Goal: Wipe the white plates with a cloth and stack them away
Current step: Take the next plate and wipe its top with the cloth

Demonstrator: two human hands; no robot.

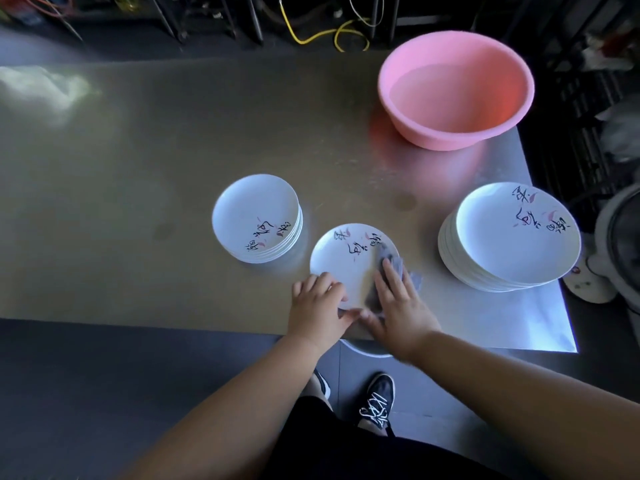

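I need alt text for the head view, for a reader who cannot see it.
A person's right hand presses a grey cloth onto a white plate on a metal table, while the left hand holds its near rim. A short plate stack stands left, a taller plate stack right, a pink basin behind.

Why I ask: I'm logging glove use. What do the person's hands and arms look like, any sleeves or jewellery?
The left hand and right hand are bare: no gloves, rings or watch visible. Both forearms are bare too, no sleeve showing up to the frame's edge. The right hand is slightly blurred, so small marks cannot be ruled out.
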